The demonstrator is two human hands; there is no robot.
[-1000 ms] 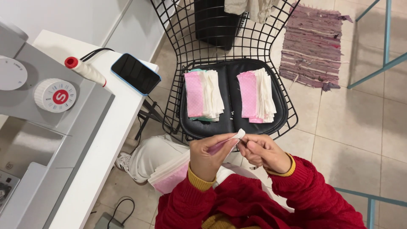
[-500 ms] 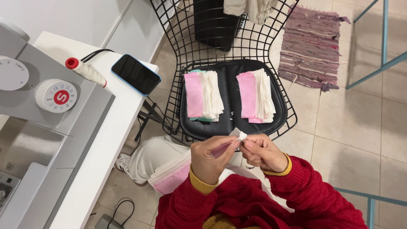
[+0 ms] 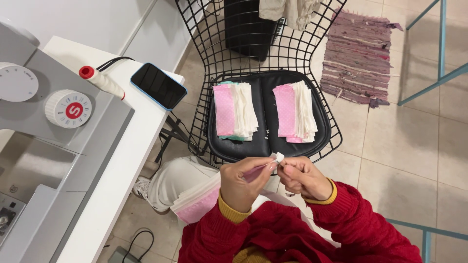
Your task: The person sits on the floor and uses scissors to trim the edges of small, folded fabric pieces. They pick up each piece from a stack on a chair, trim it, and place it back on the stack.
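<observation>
both hands pinch a small soft strip of pink and white cloth (image 3: 273, 163) at centre: left hand (image 3: 242, 181) closed on it, right hand (image 3: 300, 176) fingertips closed on its end. at 12 o'clock, a wire chair (image 3: 204, 73) holds 2 folded cloth stacks (image 3: 235, 111).

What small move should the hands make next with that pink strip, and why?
Probably pull the white end a little further out: the left hand pinches the pink strip while the right hand works at its tip, which barely shows.
</observation>
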